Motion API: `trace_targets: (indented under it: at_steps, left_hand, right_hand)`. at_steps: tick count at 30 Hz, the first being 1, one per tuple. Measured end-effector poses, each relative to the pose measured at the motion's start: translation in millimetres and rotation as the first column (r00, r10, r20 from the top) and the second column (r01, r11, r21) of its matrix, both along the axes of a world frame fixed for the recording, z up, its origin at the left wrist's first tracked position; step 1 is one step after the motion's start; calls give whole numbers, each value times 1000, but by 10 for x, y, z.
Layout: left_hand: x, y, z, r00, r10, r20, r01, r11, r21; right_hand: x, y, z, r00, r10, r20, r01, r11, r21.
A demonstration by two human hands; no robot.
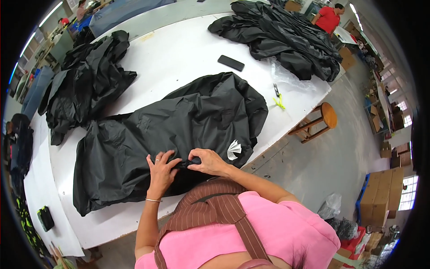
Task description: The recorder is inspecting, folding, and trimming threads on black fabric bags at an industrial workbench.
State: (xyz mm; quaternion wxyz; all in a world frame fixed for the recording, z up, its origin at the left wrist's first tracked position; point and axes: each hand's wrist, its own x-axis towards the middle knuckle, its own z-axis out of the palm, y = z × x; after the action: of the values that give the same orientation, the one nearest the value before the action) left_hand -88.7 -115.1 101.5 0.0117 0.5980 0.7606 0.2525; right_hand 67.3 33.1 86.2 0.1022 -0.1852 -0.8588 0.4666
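A large piece of black fabric (156, 121), thin and wrinkled, lies across the white table in front of me. At its near edge, my right hand (208, 162) pinches a small bunched bit of the fabric between thumb and fingers. Just left of it, my left hand (162, 174) rests on the same cloth with its fingers spread, the fingertips close to the pinched spot. A white fan-shaped piece (234, 150) sits on the fabric to the right of my right hand. Exactly what lies inside the pinch is hidden.
Black fabric heaps lie at the left (89, 80) and far right (282, 36). A dark phone (231, 63), clear plastic (291, 74) and small snips with a yellow-green cord (277, 95) lie beyond the cloth. A wooden stool (328, 115) stands by the table's right edge.
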Motion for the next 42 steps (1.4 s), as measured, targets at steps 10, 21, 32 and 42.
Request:
trace_targets:
  at_steps: [10,21,32,42]
  left_hand:
    - [-350,166,-70,822,22,569,159,951,-267]
    - [-292,-18,-31,486,90,869,207,954,-215]
    - [-323,-52,4,522,142,841,193,941,-279]
    - [-191,-59,-29,486,99,868,126,975,-182]
  right_hand:
    - [266,237,-154,978,-206,-15,205,976,-69]
    - [259,340,-296,960,-262,97,277,936,-217]
    - [138,324,-121,969,-235,73,245,936,-254]
    - [-311,-196,310,999,38,16,-39,995,87]
